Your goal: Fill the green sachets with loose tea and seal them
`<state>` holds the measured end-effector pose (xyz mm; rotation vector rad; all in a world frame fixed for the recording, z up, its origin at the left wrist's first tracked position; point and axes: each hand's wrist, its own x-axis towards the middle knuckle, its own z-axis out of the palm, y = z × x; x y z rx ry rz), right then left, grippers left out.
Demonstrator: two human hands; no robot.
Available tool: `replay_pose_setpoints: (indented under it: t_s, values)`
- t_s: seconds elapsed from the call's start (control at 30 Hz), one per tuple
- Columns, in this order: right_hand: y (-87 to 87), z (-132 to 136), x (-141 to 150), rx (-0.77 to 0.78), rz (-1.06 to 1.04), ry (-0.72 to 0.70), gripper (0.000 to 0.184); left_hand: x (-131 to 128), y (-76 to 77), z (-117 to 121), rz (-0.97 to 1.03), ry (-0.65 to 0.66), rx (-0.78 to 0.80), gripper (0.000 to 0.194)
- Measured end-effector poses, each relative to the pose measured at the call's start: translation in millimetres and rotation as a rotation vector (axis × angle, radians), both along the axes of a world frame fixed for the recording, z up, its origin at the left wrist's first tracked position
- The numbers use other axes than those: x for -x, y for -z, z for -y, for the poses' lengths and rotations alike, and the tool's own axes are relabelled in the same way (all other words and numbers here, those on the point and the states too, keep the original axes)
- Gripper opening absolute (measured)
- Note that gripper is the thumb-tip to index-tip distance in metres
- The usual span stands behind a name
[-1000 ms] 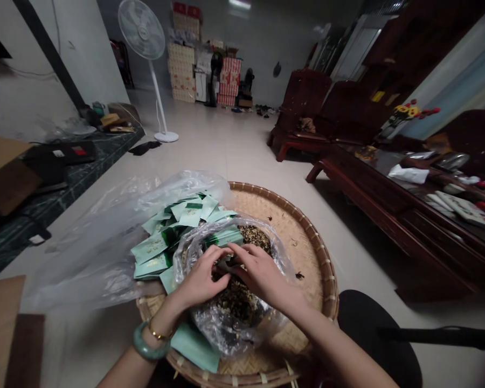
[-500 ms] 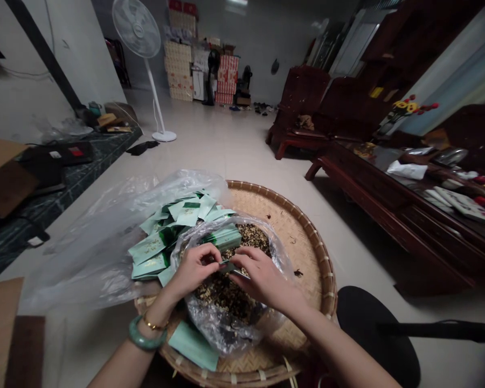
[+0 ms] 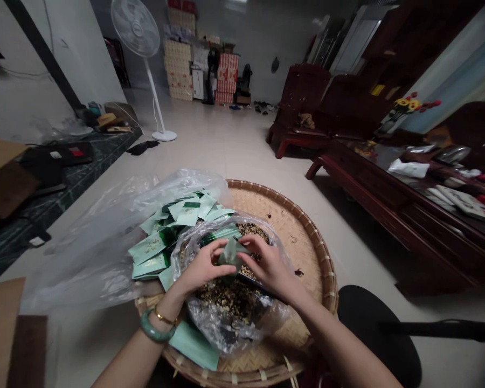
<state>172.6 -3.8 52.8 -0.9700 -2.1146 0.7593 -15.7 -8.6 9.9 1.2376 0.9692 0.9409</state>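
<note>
My left hand (image 3: 202,268) grips a small green packet (image 3: 229,255) between thumb and fingers, above a clear plastic bag (image 3: 222,337) of dark and pale dried bits (image 3: 228,297). At the packet's right edge, the fingers of my right hand (image 3: 271,268) close on it. Beneath that hand shows a thin, shiny-edged strip (image 3: 248,278), mostly hidden, and I cannot tell what it is. More green packets stand in a row (image 3: 222,233) behind my hands. A heap of packets (image 3: 153,250) lies to the left, and a flat packet (image 3: 194,345) near my left wrist.
Everything sits on a round woven bamboo tray (image 3: 327,269). A large clear plastic sheet (image 3: 101,258) spreads off its left side. A black round base (image 3: 375,334) with a pole is at the right. Beyond are a white fan (image 3: 156,97) and a dark wooden table (image 3: 359,199).
The green packet has come up and turned its flat face into view between my hands. My left fingers have spread wider around it, and my right hand has shifted slightly right.
</note>
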Motion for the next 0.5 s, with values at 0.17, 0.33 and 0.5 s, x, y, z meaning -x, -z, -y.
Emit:
replay_pose_setpoints:
  t_s: [0.17, 0.33, 0.5]
  values:
    - [-0.7, -5.5, -5.6, 0.077, -0.072, 0.004, 0.024, 0.0, -0.9, 5.2, -0.05, 0.057, 0.121, 0.042]
    - [7.6, -9.9, -6.0, 0.175, -0.095, 0.005, 0.025, -1.6, -1.3, 8.3, -0.097, 0.005, 0.1, 0.047]
    - [2.7, -6.3, -5.7, 0.223, -0.093, -0.07, 0.017, -5.3, -0.4, 12.4, -0.133, 0.103, 0.074, 0.048]
